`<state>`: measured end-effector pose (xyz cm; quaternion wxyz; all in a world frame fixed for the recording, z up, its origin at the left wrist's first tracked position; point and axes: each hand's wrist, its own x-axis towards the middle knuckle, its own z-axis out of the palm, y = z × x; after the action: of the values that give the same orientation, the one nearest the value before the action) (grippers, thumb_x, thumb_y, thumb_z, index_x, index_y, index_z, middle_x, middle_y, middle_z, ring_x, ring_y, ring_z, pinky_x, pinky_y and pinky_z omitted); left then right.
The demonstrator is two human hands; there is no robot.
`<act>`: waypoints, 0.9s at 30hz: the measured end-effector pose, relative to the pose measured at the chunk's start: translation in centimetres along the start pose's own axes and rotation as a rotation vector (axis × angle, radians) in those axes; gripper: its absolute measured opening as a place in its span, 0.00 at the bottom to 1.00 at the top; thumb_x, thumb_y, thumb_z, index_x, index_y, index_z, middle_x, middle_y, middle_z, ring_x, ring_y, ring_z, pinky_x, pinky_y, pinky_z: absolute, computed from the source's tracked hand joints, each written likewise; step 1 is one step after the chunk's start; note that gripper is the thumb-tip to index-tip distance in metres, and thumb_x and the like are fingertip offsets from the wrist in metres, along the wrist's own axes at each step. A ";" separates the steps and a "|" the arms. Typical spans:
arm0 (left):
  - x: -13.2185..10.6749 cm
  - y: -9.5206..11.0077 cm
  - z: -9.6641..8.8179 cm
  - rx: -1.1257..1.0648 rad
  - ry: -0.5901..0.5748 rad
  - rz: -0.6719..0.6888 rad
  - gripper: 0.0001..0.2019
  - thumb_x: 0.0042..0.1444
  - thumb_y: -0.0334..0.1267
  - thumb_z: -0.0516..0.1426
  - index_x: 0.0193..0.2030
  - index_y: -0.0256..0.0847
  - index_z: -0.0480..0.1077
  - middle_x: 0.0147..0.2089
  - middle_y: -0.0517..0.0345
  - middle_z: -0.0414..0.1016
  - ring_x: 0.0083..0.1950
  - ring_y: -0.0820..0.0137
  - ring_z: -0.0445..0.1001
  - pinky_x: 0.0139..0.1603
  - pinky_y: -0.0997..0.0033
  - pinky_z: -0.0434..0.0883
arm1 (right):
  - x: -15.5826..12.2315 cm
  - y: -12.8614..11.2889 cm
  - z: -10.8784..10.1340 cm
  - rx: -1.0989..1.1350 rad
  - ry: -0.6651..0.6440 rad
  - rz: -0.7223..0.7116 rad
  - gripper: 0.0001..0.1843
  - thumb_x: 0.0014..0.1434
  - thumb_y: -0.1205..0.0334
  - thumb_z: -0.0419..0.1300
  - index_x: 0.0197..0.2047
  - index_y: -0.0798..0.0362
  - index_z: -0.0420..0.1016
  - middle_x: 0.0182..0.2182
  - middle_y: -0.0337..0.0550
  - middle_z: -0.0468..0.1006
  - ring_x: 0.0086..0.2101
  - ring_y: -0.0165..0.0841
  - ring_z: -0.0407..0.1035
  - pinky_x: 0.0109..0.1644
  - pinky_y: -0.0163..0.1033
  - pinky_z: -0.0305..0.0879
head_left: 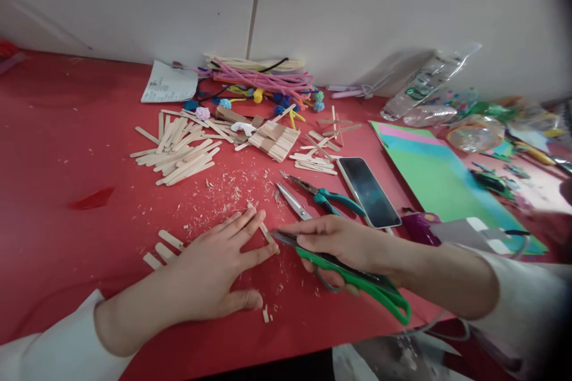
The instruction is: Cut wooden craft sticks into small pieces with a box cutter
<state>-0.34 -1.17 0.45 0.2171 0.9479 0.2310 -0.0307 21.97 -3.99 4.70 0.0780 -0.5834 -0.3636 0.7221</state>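
Note:
My left hand (227,256) lies flat on the red table with its fingers spread, pressing a wooden craft stick (264,231) against the surface. In my right hand (344,247) is a green-and-black-handled utility knife (357,271), its dark blade tip beside the stick. Under that hand, a pair of scissors (292,201) points away from me, its handles partly hidden. Pliers with teal handles (333,195) rest just beyond. Wood shavings (223,190) are scattered about my left fingers, and a few short stick pieces (170,241) lie left of that hand.
Loose craft sticks (183,149) are heaped beyond my hands, near a bundle of sticks (274,140). Pipe cleaners (263,77) lie by the wall. To the right are a phone (370,192), coloured sheets (433,166) and a plastic bottle (415,89). The table's front edge is close.

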 end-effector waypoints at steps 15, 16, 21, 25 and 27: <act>-0.3 -0.4 0.6 0.022 0.066 0.035 0.32 0.54 0.55 0.55 0.65 0.55 0.52 0.71 0.46 0.34 0.68 0.47 0.40 0.61 0.43 0.55 | -0.9 0.9 0.6 -1.143 0.343 -0.498 0.25 0.60 0.71 0.46 0.60 0.53 0.64 0.35 0.46 0.81 0.35 0.35 0.74 0.38 0.37 0.69; -0.3 -0.4 0.6 0.022 0.072 0.036 0.32 0.54 0.55 0.55 0.65 0.56 0.52 0.71 0.46 0.33 0.68 0.47 0.40 0.61 0.43 0.55 | -0.9 0.9 0.6 -1.172 0.347 -0.502 0.25 0.60 0.71 0.47 0.60 0.52 0.64 0.34 0.46 0.81 0.34 0.35 0.74 0.37 0.37 0.69; -0.2 -0.3 0.5 0.024 0.073 0.037 0.33 0.53 0.55 0.56 0.64 0.55 0.53 0.71 0.45 0.35 0.68 0.46 0.41 0.60 0.43 0.56 | -0.7 0.8 0.9 -1.270 0.338 -0.501 0.27 0.58 0.74 0.48 0.60 0.53 0.64 0.35 0.46 0.81 0.34 0.35 0.75 0.38 0.37 0.70; -0.1 -0.1 0.3 0.034 0.054 0.026 0.32 0.53 0.55 0.56 0.64 0.54 0.55 0.71 0.44 0.37 0.68 0.46 0.42 0.60 0.43 0.56 | -0.8 0.4 1.0 -1.271 0.317 -0.434 0.26 0.58 0.73 0.48 0.60 0.55 0.63 0.35 0.49 0.81 0.35 0.37 0.75 0.39 0.39 0.70; -0.1 -0.1 0.3 0.035 0.051 0.029 0.32 0.53 0.55 0.56 0.64 0.53 0.55 0.71 0.43 0.37 0.68 0.46 0.41 0.60 0.43 0.56 | -0.8 0.1 1.0 -1.227 0.296 -0.414 0.26 0.59 0.73 0.48 0.60 0.55 0.64 0.38 0.50 0.80 0.37 0.38 0.74 0.41 0.41 0.69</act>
<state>-0.47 -1.23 0.14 0.1949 0.9553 0.2223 -0.0074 21.41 -4.94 5.30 -0.0821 -0.5330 -0.7988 0.2667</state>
